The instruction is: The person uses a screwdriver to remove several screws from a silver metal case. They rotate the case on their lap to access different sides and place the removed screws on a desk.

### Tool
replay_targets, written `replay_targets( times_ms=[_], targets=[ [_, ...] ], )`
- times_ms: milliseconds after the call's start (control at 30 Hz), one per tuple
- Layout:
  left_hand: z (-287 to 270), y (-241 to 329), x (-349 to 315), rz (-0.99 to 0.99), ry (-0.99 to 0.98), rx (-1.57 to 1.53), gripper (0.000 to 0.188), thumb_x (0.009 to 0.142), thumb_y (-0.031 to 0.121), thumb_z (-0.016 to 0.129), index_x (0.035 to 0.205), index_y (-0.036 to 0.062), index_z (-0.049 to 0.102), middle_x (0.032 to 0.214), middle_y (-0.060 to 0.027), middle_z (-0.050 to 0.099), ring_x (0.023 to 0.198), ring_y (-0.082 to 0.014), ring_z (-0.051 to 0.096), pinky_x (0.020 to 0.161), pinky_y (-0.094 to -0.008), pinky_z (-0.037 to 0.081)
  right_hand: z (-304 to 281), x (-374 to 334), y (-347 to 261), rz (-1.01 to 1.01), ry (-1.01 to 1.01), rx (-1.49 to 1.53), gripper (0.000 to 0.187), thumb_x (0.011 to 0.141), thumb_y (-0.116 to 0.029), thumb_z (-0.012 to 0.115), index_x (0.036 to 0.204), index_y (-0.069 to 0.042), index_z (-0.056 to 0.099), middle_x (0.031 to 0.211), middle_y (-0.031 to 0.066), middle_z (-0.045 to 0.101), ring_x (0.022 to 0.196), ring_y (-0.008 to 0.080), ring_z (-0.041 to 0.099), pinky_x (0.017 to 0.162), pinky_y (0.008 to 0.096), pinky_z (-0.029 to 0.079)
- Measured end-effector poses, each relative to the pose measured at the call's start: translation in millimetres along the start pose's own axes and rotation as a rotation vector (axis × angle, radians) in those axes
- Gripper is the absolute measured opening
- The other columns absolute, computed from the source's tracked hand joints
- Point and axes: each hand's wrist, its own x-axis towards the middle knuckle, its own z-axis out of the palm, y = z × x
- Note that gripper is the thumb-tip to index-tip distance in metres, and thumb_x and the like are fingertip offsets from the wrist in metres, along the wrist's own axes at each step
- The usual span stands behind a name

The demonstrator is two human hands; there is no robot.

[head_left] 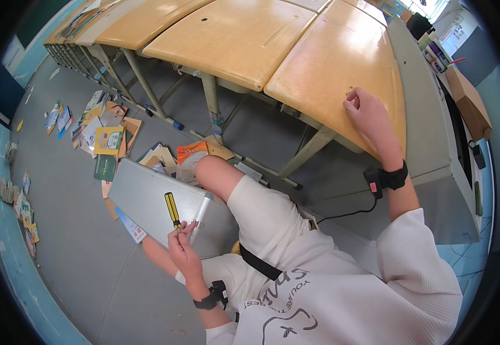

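**Yellow-and-black-handled screwdriver [171, 208] in my left hand [185, 254], small metal pieces [351, 90] by my right hand [367, 114]**

My hands are well apart. Nearest me, the left pinches the screwdriver at its shank end, handle pointing away, over the silver ribbed metal case [138, 187] by my bent leg. The case looks closed, so I can't tell what's inside. Farther right, my other fingers curl at the yellowish wooden surface [330, 69], just beside the pieces; whether they pinch one, I can't tell. I judge this a step of handling loose parts, the tool held idle. Using the screwdriver would call for shifting my grip onto its handle. Beyond, books and papers [109, 140] lie scattered on the floor; at far right sits a brown cardboard box [467, 103], its contents hidden.
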Motion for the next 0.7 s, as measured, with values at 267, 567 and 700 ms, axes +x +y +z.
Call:
replay_targets(
  times_ms=[267, 567, 700],
  targets=[
    [-13, -15, -7, -0.122, 0.138, -0.097, 0.022, 0.104, 0.016, 0.040, 0.105, -0.0022, 0.052, 0.101, -0.0183, 0.072, 0.106, -0.0233, 0.064, 0.099, -0.0369, 0.043, 102, -120, -160, -0.609, -0.394, 0.654, 0.021, 0.082, -0.009, 0.065, 0.102, -0.008, 0.061, 0.090, 0.0113, 0.061, 0.079, 0.0295, 0.066, 0.067, 0.0385, 0.053],
    [-6, -3, -3, -0.035, 0.135, -0.011, 0.019, 0.103, 0.012, 0.041, 0.104, -0.0034, 0.053, 0.098, -0.0158, 0.072, 0.099, -0.0224, 0.066, 0.092, -0.0337, 0.048, 175, -167, -227, -0.927, -0.594, 0.603, 0.041, 0.079, -0.014, 0.071, 0.117, -0.011, 0.055, 0.100, 0.0106, 0.053, 0.082, 0.0295, 0.064, 0.068, 0.0376, 0.055],
    [-8, -7, -3, -0.041, 0.124, -0.029, 0.021, 0.104, 0.013, 0.039, 0.104, -0.0041, 0.050, 0.097, -0.0153, 0.072, 0.105, -0.0214, 0.064, 0.095, -0.0338, 0.048, 186, -164, -233, -0.930, -0.483, 0.593, 0.035, 0.079, -0.015, 0.071, 0.110, -0.009, 0.056, 0.094, 0.0086, 0.054, 0.076, 0.0267, 0.064, 0.062, 0.0363, 0.054]
  ],
)
